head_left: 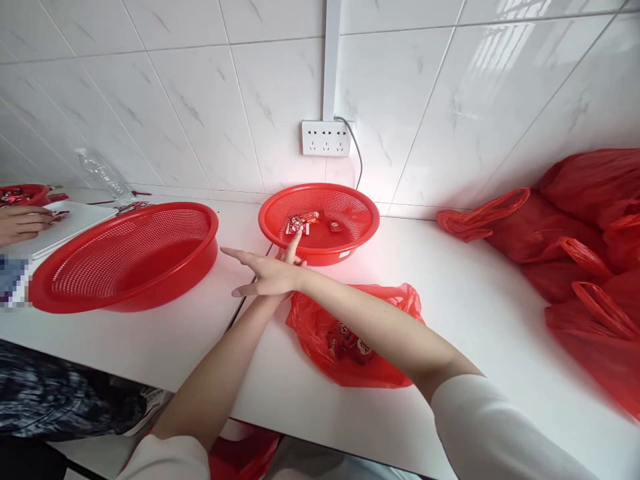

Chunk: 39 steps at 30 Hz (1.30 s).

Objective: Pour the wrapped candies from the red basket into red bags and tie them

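My forearms cross in the middle of the view. My right hand (269, 274) reaches leftward over my left wrist, its fingers spread and holding nothing, with the fingertips close to the rim of the large red basket (203, 270) on the left. Partly hidden behind it, my left hand (295, 252) is at the front rim of the middle red basket (327, 255), one finger stretched up and nothing visible in it. Several small wrapped packets (299, 224) lie in the middle basket. Below my right forearm is an opened red plastic bag (320, 357) with dark red packets (353, 343) inside.
Full red plastic bags (580, 220) are piled at the right. A power strip (326, 139) is on the tiled wall. At the far left are another person's hand (23, 225), a white tray (83, 217), a clear bottle (104, 175) and a red basket (37, 193).
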Available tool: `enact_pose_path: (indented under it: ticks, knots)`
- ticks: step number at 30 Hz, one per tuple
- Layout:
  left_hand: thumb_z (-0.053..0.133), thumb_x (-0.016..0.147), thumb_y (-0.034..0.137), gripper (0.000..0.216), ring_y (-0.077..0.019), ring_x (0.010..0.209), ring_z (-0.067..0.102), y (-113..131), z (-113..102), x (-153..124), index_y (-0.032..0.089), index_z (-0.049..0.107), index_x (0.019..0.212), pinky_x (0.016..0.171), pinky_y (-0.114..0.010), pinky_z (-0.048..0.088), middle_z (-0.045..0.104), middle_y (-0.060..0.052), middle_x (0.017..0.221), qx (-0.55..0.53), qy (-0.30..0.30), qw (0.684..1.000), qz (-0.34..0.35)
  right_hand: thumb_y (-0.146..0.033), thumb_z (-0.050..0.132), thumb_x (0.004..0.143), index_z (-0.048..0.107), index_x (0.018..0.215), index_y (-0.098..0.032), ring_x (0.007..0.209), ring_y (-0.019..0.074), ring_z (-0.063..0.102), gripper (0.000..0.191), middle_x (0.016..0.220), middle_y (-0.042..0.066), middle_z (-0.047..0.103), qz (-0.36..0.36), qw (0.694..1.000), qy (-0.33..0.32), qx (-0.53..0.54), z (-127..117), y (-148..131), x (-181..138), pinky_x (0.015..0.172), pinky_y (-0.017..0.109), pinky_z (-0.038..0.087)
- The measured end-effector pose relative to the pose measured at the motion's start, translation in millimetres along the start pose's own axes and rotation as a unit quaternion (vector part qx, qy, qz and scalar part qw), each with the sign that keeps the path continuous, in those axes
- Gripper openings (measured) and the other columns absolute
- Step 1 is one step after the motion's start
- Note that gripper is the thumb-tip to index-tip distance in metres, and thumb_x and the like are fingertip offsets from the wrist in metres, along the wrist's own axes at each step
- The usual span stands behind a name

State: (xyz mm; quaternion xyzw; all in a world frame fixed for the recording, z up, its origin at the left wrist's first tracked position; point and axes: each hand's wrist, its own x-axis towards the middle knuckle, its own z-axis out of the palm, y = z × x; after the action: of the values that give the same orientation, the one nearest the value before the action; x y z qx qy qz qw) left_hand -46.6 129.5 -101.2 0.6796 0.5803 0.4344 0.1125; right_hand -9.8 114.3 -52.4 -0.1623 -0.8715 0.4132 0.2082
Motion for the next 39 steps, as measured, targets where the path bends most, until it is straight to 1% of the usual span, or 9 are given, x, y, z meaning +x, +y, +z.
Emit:
enact_pose_path:
  ticks: [2, 7, 10, 14, 17, 22, 28, 35, 39]
  knots:
    - [0.075, 0.069, 0.037, 0.052, -0.0298, 0.107, 0.060, 4.8, -9.1, 3.7, 0.025, 0.062, 0.118, 0.080, -0.039, 0.049, 0.064, -0.005, 0.096, 0.085, 0.049, 0.995, -0.034, -0.035, 0.064, 0.081, 0.026, 0.148, -0.019, 0.137, 0.0260, 0.035, 0.078, 0.150, 0.012, 0.035, -0.018, 0.999, -0.005, -0.045, -16.1, -9.8, -17.4, 0.113, 0.041, 0.026]
    - [0.057, 0.082, 0.027, 0.039, -0.0202, 0.077, 0.065, 11.7, -48.3, -15.0, 0.027, 0.060, 0.121, 0.067, -0.029, 0.047, 0.065, -0.001, 0.083, 0.168, -0.133, 0.972, 0.096, -0.020, 0.055, 0.087, 0.052, 0.130, -0.022, 0.119, 0.0194, 0.054, 0.044, 0.132, 0.007, 0.057, -0.064, 0.992, 0.027, -0.102, -67.9, -45.0, -100.2, 0.100, 0.035, 0.042]
    - [0.047, 0.089, 0.031, 0.035, -0.0181, 0.061, 0.061, 28.6, -66.2, -28.6, 0.031, 0.059, 0.122, 0.057, -0.028, 0.039, 0.067, 0.000, 0.075, 0.250, -0.132, 0.951, 0.124, -0.022, 0.053, 0.087, 0.060, 0.122, -0.025, 0.103, 0.0181, 0.063, 0.035, 0.118, 0.002, 0.066, 0.022, 0.990, 0.058, -0.130, -96.0, -60.0, -162.8, 0.088, 0.032, 0.049]
    - [0.046, 0.088, 0.048, 0.040, -0.0167, 0.046, 0.049, 50.7, -82.4, -33.3, 0.023, 0.061, 0.061, 0.049, -0.029, 0.029, 0.055, -0.001, 0.051, 0.279, -0.114, 0.949, 0.088, -0.025, 0.046, 0.090, 0.070, 0.104, -0.030, 0.073, 0.0151, 0.066, 0.028, 0.090, -0.002, 0.072, 0.189, 0.965, 0.051, -0.174, -109.6, -63.1, -231.8, 0.068, 0.029, 0.050]
    - [0.053, 0.079, 0.057, 0.049, -0.0155, 0.040, 0.041, 46.6, -88.1, -31.0, 0.022, 0.047, 0.045, 0.045, -0.029, 0.025, 0.046, -0.001, 0.045, 0.268, -0.189, 0.944, 0.028, -0.022, 0.043, 0.090, 0.065, 0.115, -0.035, 0.053, 0.0134, 0.057, 0.036, 0.070, -0.003, 0.067, 0.257, 0.944, 0.010, -0.208, -100.2, -53.7, -262.5, 0.053, 0.027, 0.043]
    - [0.059, 0.072, 0.051, 0.047, -0.0110, 0.035, 0.029, 26.8, -89.0, -26.5, 0.023, 0.044, 0.038, 0.040, -0.028, 0.017, 0.033, 0.002, 0.042, 0.219, -0.397, 0.891, -0.019, -0.018, 0.046, 0.085, 0.068, 0.097, -0.028, 0.053, 0.0144, 0.055, 0.027, 0.069, 0.000, 0.064, 0.305, 0.919, -0.024, -0.247, -84.4, -37.6, -278.3, 0.050, 0.027, 0.039]
    - [0.054, 0.074, 0.060, 0.047, -0.0115, 0.036, 0.032, 40.1, -97.7, -20.7, 0.024, 0.049, 0.044, 0.038, -0.027, 0.017, 0.036, 0.001, 0.045, 0.200, -0.329, 0.923, -0.015, -0.025, 0.048, 0.089, 0.066, 0.098, -0.028, 0.075, 0.0168, 0.064, 0.020, 0.088, 0.000, 0.070, 0.248, 0.945, 0.079, -0.196, -112.3, -50.9, -283.8, 0.068, 0.031, 0.050]
    - [0.066, 0.065, 0.040, 0.043, -0.0089, 0.034, 0.026, 36.6, -92.4, -28.0, 0.021, 0.039, 0.039, 0.036, -0.026, 0.014, 0.030, 0.003, 0.044, 0.174, -0.441, 0.881, -0.019, -0.041, 0.058, 0.086, 0.071, 0.096, -0.029, 0.079, 0.0185, 0.065, 0.021, 0.093, 0.003, 0.069, 0.218, 0.934, 0.145, -0.243, -144.4, -69.2, -295.8, 0.068, 0.033, 0.053]
    - [0.065, 0.071, 0.043, 0.026, -0.0154, 0.053, 0.056, 51.5, -117.2, -11.5, 0.023, 0.062, 0.055, 0.045, -0.025, 0.040, 0.057, 0.000, 0.059, 0.054, -0.338, 0.939, -0.027, -0.038, 0.063, 0.083, 0.068, 0.078, -0.025, 0.061, 0.0152, 0.059, 0.016, 0.068, 0.002, 0.063, 0.161, 0.895, 0.376, -0.179, -153.6, -79.4, -284.7, 0.057, 0.030, 0.047]
